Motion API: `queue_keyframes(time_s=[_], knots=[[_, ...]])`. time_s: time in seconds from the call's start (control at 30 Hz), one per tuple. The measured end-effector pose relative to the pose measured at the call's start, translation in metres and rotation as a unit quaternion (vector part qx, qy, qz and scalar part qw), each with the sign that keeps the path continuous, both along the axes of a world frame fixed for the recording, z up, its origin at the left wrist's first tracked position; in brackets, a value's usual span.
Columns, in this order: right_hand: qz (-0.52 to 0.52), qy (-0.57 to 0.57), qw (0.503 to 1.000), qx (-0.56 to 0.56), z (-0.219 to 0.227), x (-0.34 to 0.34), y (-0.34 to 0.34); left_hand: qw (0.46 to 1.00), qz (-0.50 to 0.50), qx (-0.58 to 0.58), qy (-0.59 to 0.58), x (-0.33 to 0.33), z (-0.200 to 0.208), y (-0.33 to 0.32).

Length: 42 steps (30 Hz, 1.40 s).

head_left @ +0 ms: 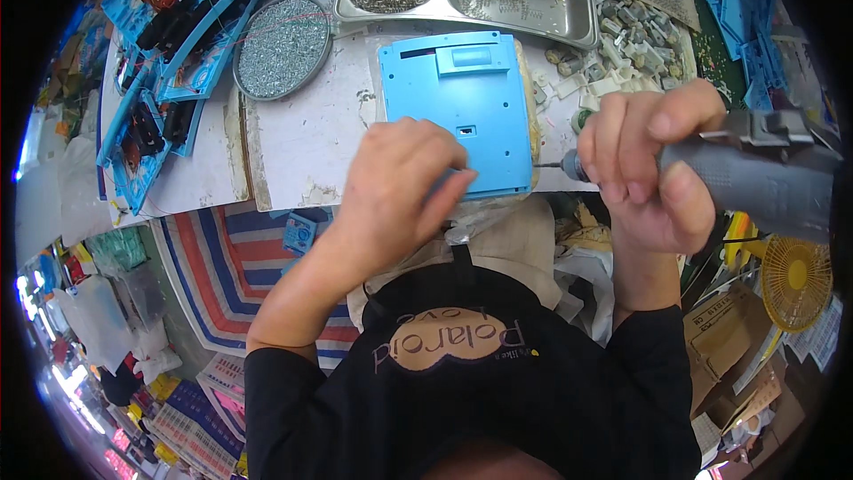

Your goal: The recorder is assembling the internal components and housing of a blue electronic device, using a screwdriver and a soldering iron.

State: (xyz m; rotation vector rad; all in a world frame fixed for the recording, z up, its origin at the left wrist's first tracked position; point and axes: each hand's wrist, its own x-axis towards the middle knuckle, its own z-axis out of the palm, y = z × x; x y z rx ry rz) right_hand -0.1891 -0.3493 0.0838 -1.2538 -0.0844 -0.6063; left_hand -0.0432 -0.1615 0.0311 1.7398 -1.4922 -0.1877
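Observation:
A light blue plastic casing (484,93) lies flat on the white work table (298,147), with small dark holes and a rectangular cut-out in its upper face. My left hand (395,182) is over the lower left part of the casing, fingers curled and pressed together. Whatever its fingertips may hold is hidden. To the right of the casing, my right hand (644,156) is wrapped round a grey electric screwdriver (755,178). The tool lies sideways, its thin bit pointing left toward the casing's lower right edge.
A round dish of small silvery screws (283,46) stands left of the casing. Behind it is a metal tray (524,31) with small metal parts. Small white and grey parts (635,49) are heaped at right. Blue casings with wires (169,80) pile up at far left.

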Motion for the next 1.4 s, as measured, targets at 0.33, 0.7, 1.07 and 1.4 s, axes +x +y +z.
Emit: queue_keyframes(time_s=[0.33, 0.7, 1.07, 1.4], knots=[[-0.039, 0.072, 0.997, 0.012, -0.001, -0.024, 0.018, 0.997, -0.060, 0.003, -0.049, 0.011, -0.010, -0.009], [0.042, -0.014, 0.999, 0.006, 0.022, -0.017, 0.009, 0.997, -0.057, -0.052, -0.001, -0.023, -0.002, -0.009], [0.032, -0.053, 0.998, 0.009, 0.011, 0.006, 0.027, 0.998, -0.009, -0.064, 0.012, -0.028, -0.014, 0.000], [0.006, -0.018, 1.000, -0.007, 0.000, 0.018, 0.003, 0.918, 0.304, 0.124, -0.220, 0.152, -0.046, 0.029]])
